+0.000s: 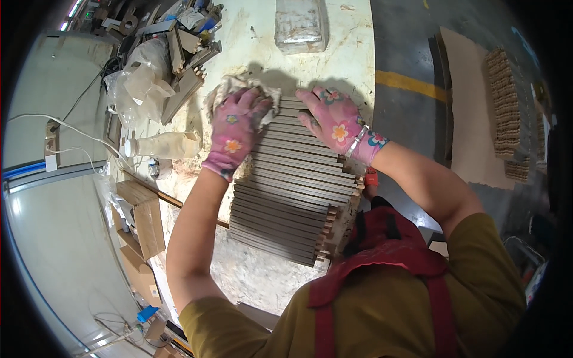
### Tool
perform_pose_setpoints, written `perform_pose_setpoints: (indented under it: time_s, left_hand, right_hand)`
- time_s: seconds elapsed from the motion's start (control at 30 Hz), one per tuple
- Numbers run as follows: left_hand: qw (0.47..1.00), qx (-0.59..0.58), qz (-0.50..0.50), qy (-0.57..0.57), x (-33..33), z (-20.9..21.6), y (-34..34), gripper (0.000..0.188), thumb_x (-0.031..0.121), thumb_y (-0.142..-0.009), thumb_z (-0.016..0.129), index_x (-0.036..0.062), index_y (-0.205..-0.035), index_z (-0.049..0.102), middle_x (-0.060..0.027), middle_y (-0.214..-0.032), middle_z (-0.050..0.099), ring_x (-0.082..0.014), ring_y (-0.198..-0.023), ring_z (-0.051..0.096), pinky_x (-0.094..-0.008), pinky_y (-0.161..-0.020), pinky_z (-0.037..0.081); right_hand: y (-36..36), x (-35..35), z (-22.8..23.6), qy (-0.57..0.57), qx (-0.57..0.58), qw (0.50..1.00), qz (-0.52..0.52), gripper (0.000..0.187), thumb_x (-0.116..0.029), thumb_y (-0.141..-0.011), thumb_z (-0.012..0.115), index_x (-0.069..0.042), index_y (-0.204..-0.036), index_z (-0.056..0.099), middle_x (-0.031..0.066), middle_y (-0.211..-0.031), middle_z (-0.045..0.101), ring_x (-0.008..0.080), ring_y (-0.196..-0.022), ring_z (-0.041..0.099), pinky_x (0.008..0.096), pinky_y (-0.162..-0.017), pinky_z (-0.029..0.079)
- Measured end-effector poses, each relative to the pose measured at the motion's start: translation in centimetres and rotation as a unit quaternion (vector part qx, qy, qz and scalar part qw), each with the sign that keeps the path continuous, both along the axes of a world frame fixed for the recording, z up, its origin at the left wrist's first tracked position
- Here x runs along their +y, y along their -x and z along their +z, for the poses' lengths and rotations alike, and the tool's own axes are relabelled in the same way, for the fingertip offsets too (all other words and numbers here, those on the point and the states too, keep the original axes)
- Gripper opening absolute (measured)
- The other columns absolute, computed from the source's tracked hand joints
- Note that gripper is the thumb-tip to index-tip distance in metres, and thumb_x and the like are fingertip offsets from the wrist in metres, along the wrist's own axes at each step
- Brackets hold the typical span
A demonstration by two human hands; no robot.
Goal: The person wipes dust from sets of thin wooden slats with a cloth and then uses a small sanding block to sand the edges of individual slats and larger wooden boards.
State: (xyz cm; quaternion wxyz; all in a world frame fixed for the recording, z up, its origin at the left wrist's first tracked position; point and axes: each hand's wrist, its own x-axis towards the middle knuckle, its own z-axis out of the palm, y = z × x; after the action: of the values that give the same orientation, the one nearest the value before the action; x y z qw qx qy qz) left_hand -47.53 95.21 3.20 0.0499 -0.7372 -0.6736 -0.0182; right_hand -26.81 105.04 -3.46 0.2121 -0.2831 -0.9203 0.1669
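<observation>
I see left hand (234,126) curled, pressing pale cloth (216,97); right hand (336,121) half-open, gripping nothing, resting on grey strips (292,185), probably steadying rows packed close.

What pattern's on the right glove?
The right glove is pink with a flowery orange and blue pattern, clearest in the head view.
</observation>
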Motion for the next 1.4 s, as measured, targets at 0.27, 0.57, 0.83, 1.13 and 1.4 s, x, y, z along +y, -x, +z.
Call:
perform_pose_setpoints:
  time_s: [0.27,0.57,0.83,1.13,1.4]
  left_hand:
    - [0.997,0.056,0.043,0.018,-0.9,-0.3,3.5,0.045,0.011,-0.070,0.074,0.0209,-0.113,0.069,-0.0053,-0.126,0.059,-0.0314,-0.116,0.055,-0.0420,-0.093,0.051]
    - [0.999,0.039,0.019,-0.021,-0.2,0.2,1.3,0.036,0.005,-0.079,0.061,0.0205,-0.110,0.072,-0.0055,-0.123,0.063,-0.0306,-0.114,0.058,-0.0407,-0.092,0.052]
    - [0.996,0.061,0.057,-0.033,-0.8,-0.3,4.0,0.023,0.019,-0.092,0.056,0.0229,-0.110,0.069,-0.0050,-0.116,0.063,-0.0331,-0.106,0.060,-0.0418,-0.092,0.049]
    - [0.993,0.038,0.093,-0.060,-0.5,1.2,0.3,0.039,0.015,-0.082,0.066,0.0223,-0.120,0.065,-0.0084,-0.125,0.062,-0.0288,-0.113,0.058,-0.0401,-0.094,0.049]
    - [0.982,-0.029,0.184,-0.017,-1.1,-0.5,3.9,0.029,0.033,-0.095,0.057,0.0186,-0.118,0.066,-0.0117,-0.120,0.064,-0.0325,-0.112,0.060,-0.0481,-0.093,0.046]
  right_hand:
    - [0.1,-0.3,1.6,0.081,-0.042,0.996,0.018,0.042,-0.034,-0.094,0.056,-0.008,-0.127,0.054,0.0163,-0.115,0.061,0.0329,-0.104,0.060,0.0468,-0.087,0.049]
    - [0.1,0.0,0.1,0.027,-0.027,0.999,0.008,0.044,-0.035,-0.094,0.057,-0.011,-0.130,0.053,0.0143,-0.116,0.059,0.0325,-0.101,0.060,0.0463,-0.084,0.049]
    - [0.1,-0.3,0.3,0.039,-0.030,0.999,-0.003,0.044,-0.038,-0.095,0.055,-0.010,-0.128,0.055,0.0153,-0.118,0.060,0.0326,-0.106,0.060,0.0488,-0.089,0.048]
    - [-0.2,0.2,0.1,0.024,-0.027,0.999,0.006,0.043,-0.033,-0.094,0.058,-0.012,-0.131,0.053,0.0161,-0.115,0.059,0.0336,-0.097,0.061,0.0424,-0.081,0.051]
    - [0.1,-0.2,0.2,0.032,-0.023,0.999,-0.008,0.043,-0.036,-0.094,0.057,-0.010,-0.127,0.055,0.0151,-0.117,0.062,0.0328,-0.105,0.061,0.0489,-0.088,0.049]
